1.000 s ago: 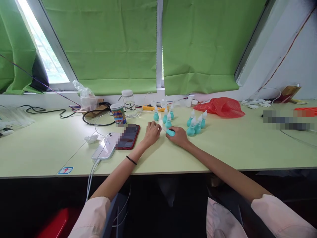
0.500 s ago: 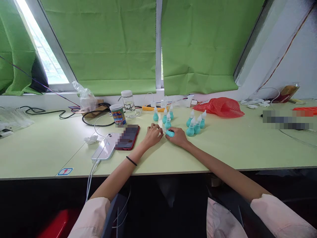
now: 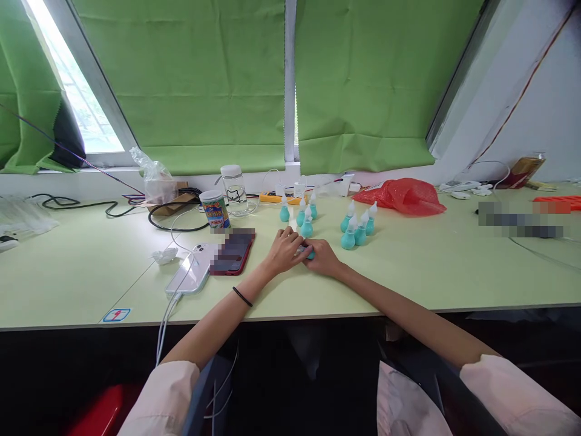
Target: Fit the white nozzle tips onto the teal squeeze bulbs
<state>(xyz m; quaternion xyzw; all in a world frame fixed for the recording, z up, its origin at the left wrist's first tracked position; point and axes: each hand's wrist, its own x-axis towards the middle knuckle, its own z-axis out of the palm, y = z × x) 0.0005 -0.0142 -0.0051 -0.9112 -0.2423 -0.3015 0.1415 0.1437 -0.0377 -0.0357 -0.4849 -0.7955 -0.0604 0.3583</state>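
My right hand (image 3: pixel 324 259) is closed around a small teal squeeze bulb (image 3: pixel 311 255), which lies on its side and is mostly covered by fingers. From the left, my left hand (image 3: pixel 285 251) meets it, its fingers bent over the bulb's pale tip end and its thumb against the bulb. Just behind both hands stands an upright teal bulb with a whitish pointed tip (image 3: pixel 307 227), among several alike. To the right, another group of upright teal bulbs (image 3: pixel 348 238) stands close together.
Left of my hands lie a dark phone in a red case (image 3: pixel 233 253) and a white phone (image 3: pixel 191 270) with a cable. Behind them stand a printed tub (image 3: pixel 215 210) and a clear jar (image 3: pixel 235 192). A red plastic bag (image 3: pixel 402 197) lies at the back right.
My left hand has shifted right and closed over the tip end of the held bulb, its thumb now across it. More of the bulb is covered. The standing bulbs have stayed put.
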